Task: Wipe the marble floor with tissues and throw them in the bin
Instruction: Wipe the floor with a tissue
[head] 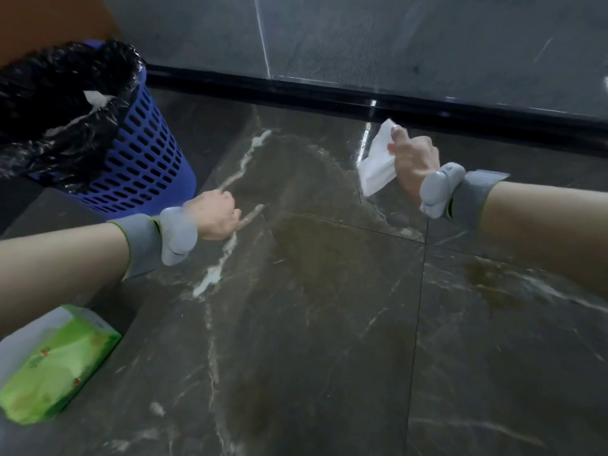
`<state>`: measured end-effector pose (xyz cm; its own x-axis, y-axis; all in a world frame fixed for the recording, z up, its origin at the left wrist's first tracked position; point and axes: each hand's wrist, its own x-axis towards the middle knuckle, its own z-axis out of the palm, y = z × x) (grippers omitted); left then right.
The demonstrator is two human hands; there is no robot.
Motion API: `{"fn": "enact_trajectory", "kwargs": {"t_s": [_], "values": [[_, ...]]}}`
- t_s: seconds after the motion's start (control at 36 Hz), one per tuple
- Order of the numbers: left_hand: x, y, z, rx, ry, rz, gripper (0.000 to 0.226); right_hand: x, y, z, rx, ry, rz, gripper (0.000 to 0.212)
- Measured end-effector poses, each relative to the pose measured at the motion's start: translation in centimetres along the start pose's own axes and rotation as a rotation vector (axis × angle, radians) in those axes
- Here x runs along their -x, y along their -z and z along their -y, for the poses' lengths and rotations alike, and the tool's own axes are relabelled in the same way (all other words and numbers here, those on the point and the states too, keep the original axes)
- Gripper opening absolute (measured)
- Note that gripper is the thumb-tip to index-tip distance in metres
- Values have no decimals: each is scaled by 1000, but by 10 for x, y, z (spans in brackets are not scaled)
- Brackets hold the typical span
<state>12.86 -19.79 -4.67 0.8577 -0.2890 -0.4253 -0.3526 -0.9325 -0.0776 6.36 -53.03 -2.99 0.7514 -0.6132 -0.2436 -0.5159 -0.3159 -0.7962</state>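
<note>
Carefully now: my right hand (414,159) holds the tissue (376,162) in a narrow grip — dragged over the marble floor (312,274), it may tear.

My left hand (217,213) is curled in a fist, with its back facing up. My right hand (414,159) reaches out further and grips a tissue (376,162). Both forearms are bare and stretched forward.

Blue perforated bin (148,159), white tissue (376,166)
</note>
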Motion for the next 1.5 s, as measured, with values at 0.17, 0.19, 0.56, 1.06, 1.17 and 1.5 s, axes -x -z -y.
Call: {"fn": "enact_trajectory", "kwargs": {"t_s": [0.17, 0.19, 0.56, 1.06, 1.17, 1.5], "values": [[-5, -17, 14, -59, 29, 169, 39, -11, -3, -11, 424, 338, -59, 34], [-6, -23, 14, -38, 42, 176, 39, -14, -7, -14, 471, 380, -41, 36], [-4, -42, -9, -53, 213, 199, 68, -6, -90, -22, 639, 513, 350, 86], [-6, -62, -9, -120, 200, 189, 82, -19, -125, -36, 819, 639, 97, 60], [-8, -64, -7, -111, 187, 196, 82, -23, -127, -33, 809, 626, 27, 45], [-9, -61, -8, -56, 205, 183, 74, 73, -177, -15, 700, 958, 363, 41]]}}
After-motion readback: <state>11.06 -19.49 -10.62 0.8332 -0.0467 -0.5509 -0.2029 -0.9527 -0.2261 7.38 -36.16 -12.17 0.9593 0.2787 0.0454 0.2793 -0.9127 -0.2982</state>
